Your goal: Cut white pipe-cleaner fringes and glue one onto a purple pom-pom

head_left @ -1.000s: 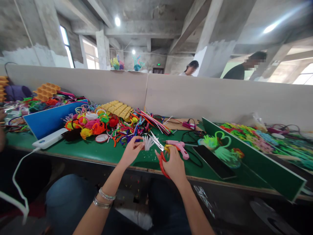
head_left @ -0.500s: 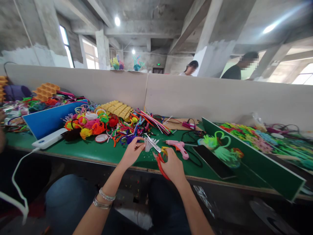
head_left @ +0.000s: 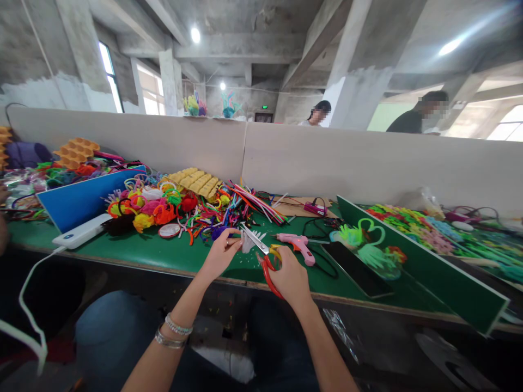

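My right hand [head_left: 289,275] is closed round the red and yellow handles of a pair of scissors [head_left: 261,246]. The metal blades point up and left, across a white fuzzy piece [head_left: 247,243] with several finger-like strands. That white piece, which looks like pipe cleaner, is pinched in the fingers of my left hand [head_left: 223,253]. Small white clippings lie on the green table [head_left: 163,251] below and around it. To the right of the blades lies a pink hot glue gun [head_left: 297,245], its nozzle toward the scissors.
Loose pipe cleaners [head_left: 257,204] and a heap of colourful fuzzy pieces [head_left: 151,204] lie behind my left hand. A white power bank [head_left: 81,231], a dark phone [head_left: 355,269] and green fuzzy swans [head_left: 378,250] are on the table. Blue [head_left: 90,196] and green [head_left: 425,267] boards stand either side.
My hands, the scissors and the white piece look almost unmoved. In the background, the person at the right has shifted to the right.
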The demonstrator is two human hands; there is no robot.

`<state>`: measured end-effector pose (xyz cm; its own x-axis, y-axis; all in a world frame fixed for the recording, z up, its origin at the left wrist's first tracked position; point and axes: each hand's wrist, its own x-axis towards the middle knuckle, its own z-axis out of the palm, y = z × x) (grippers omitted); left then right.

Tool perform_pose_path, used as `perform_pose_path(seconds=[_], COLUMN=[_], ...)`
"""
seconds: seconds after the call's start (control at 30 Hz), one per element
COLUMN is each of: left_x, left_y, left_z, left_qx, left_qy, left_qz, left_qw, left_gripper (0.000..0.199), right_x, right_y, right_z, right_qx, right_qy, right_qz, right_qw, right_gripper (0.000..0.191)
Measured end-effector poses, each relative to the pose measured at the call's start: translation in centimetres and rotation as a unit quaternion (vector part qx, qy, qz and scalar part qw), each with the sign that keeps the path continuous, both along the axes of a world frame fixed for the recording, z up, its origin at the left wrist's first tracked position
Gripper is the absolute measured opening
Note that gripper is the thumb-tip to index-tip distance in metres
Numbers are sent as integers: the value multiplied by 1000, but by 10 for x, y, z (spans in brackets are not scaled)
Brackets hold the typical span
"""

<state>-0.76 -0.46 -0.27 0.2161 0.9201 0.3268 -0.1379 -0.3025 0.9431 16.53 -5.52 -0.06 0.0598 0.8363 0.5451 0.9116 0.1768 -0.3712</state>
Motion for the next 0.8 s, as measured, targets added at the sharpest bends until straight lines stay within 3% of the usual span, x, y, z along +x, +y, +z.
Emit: perform_pose_path(seconds=[0.8], left_x=[0], left_y=[-1], left_z=[2], left_qx=[-4], left_qy=[9], left_qz=[6], left_qw=[1000], left_gripper=[27], right_x=[0], right_y=[-1], right_z=[2], right_qx=[16], right_qy=[-1], right_qz=[-12], right_qw=[1000], right_gripper=[31])
